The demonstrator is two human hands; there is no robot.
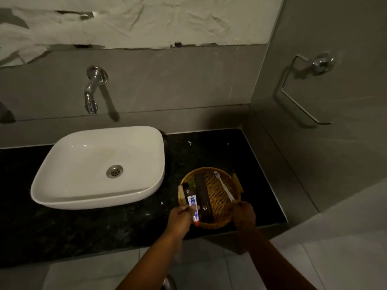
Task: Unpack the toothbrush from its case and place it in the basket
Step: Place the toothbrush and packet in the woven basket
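Note:
A round woven basket (217, 223) stands on the black counter near its front edge. My right hand (244, 213) grips the handle end of a white toothbrush (223, 186), which lies slanted over the basket's right side with its bristles at the far rim. A long dark brown case (204, 197) lies in the middle of the basket. My left hand (181, 217) holds a small white and blue toothpaste tube (193, 207) over the basket's left front rim.
A white basin (62, 185) sits on the counter to the left, under a chrome wall tap (92, 91). Small packets lie along the basket's left side (184, 192). A chrome towel ring (303, 88) hangs on the right wall. The counter's front edge is just below the basket.

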